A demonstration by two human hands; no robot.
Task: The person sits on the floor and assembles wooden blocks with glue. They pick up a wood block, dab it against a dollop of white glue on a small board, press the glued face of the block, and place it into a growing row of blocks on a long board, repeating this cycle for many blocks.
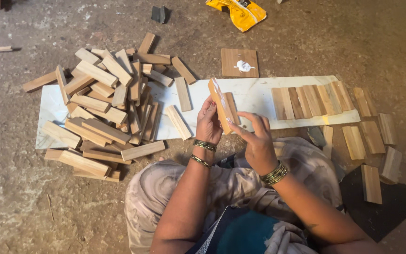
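Head view: in the middle of the frame, the left hand point(208, 123) holds a small wood block point(220, 112) tight in its fingers. The right hand point(258, 141), fingers spread loose, touches the block's lower end, above the white board point(259, 96).

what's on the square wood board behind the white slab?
On the square board lies one white blob, probably glue; the surface around it is bare wood. Nothing covers the board; its underside is hidden.

Lying on white board point(259, 96): block pile point(102, 115) at left, block row point(311, 101) at right, square tile point(239, 62) sitting behind.
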